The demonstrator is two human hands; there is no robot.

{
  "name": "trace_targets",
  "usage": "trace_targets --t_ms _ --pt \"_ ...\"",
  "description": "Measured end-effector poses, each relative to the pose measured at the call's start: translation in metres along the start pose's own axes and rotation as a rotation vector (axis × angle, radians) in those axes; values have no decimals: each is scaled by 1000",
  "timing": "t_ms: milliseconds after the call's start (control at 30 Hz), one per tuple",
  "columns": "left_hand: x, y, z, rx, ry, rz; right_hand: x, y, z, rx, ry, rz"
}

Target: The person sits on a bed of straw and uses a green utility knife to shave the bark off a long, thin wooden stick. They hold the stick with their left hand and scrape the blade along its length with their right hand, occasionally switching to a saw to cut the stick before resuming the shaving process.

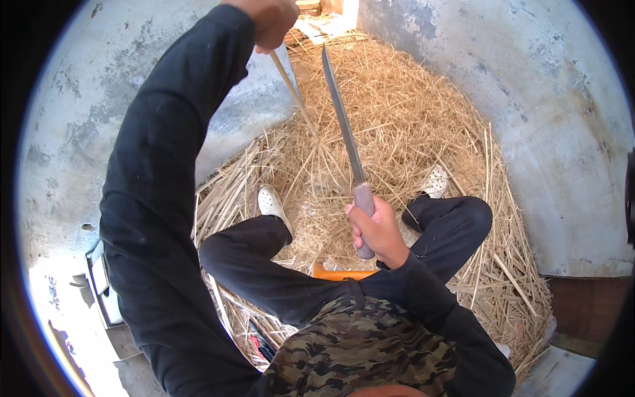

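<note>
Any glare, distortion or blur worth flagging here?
Head view: glare washes out the lower-left edge and a patch at top centre; head view: the fisheye circle leaves black corners, with bluish fringing at its rim; head view: the left hand is cropped by the top edge, while the knife looks fairly sharp.

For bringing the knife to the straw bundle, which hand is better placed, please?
Probably the right hand: it grips the knife by the handle, blade pointing forward. The left hand is occupied, holding the upper end of the straw bundle.
</note>
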State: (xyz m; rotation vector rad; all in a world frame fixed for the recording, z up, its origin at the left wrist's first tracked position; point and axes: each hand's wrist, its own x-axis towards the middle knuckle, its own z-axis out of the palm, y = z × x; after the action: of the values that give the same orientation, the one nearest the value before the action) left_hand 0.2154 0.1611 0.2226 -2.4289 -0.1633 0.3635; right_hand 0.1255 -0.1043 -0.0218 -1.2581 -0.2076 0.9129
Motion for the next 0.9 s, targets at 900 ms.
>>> trace_targets --t_ms 900 --pt "43 11 0 -42 254 -9 10 21 -31 480 -107 222"
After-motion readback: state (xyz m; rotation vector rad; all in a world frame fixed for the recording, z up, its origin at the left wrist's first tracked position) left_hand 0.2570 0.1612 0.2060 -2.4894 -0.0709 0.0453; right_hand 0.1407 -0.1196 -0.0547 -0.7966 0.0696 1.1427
